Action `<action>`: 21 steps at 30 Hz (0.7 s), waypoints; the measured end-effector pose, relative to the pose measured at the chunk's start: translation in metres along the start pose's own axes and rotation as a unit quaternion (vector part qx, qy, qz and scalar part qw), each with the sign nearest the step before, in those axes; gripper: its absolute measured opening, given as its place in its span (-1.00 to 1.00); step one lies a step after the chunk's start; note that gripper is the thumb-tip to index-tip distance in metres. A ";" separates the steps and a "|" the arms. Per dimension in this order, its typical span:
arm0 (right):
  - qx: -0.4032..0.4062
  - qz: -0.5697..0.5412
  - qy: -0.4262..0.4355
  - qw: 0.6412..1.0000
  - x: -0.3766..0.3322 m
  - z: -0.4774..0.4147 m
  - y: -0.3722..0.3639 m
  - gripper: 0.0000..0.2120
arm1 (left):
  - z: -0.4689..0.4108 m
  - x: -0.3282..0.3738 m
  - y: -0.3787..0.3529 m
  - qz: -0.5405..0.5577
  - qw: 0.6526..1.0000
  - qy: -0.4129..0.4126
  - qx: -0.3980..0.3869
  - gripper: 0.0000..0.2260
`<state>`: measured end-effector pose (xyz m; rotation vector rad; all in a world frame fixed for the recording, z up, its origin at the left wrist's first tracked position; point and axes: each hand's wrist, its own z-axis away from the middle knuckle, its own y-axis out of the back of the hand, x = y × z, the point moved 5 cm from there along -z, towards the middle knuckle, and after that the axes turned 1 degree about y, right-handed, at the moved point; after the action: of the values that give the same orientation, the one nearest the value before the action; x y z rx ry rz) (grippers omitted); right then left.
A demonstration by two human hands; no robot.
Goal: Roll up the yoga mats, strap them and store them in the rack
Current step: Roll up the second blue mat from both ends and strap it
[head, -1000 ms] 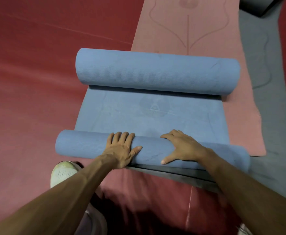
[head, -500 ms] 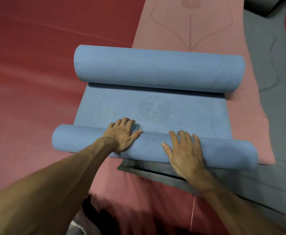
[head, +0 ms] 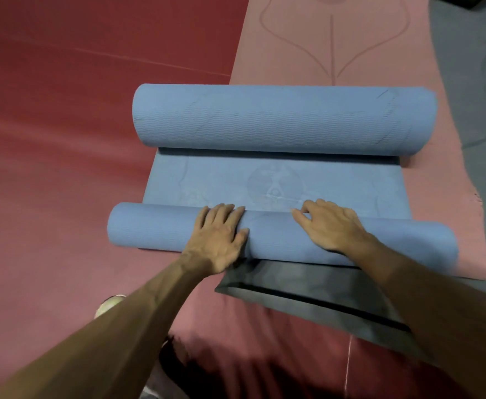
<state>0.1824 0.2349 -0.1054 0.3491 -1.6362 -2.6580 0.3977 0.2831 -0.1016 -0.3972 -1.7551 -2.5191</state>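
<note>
- The blue yoga mat (head: 279,182) lies near the middle of the view, rolled in from both ends, with a flat strip left between the two rolls.
- The near roll (head: 155,226) is the thinner one and sits on the 6 o'clock side of the flat strip. Its left end sticks out toward 9 o'clock past the strip's edge.
- The far roll (head: 279,119) is thicker and lies across the 12 o'clock side of the strip, parallel to the near one and well apart from it.
- The left grip (head: 218,237) is released. Its palm lies flat on top of the near roll, with the fingers stretched toward 12 o'clock and their tips at the seam where roll meets strip.
- The right grip (head: 329,226) also lies on the near roll, toward 3 o'clock from the left grip and apart from it. It is not clenched; the fingers are bent and press down at the roll's far edge.
- A pink mat (head: 334,38) lies under the blue one and runs off toward 12 o'clock, with a line pattern on it.
- A dark grey mat (head: 308,286) shows its corner at 6 o'clock, just behind the near roll.
- A lighter grey mat (head: 466,82) lies along the 3 o'clock edge.
- The red floor (head: 63,110) fills the 9 o'clock side.
- The tip of a pale shoe (head: 108,305) shows at 7 o'clock beside the left forearm.
</note>
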 end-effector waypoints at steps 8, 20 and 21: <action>0.100 -0.004 -0.015 0.995 0.001 -0.014 0.015 -0.58 | -0.019 -0.001 -0.007 -0.049 0.999 0.023 -0.003 -0.28; 0.273 0.089 0.102 0.952 -0.011 -0.004 0.007 -0.56 | -0.090 -0.013 0.008 -0.047 0.995 0.015 -0.084 -0.45; 0.279 0.091 0.107 0.950 -0.010 -0.002 0.004 -0.53 | -0.095 -0.014 0.008 -0.040 0.996 0.016 -0.076 -0.48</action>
<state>0.1925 0.2327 -0.1004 0.4398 -2.1878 -1.9075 0.3958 0.1904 -0.1280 -0.2961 -1.6046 -2.7083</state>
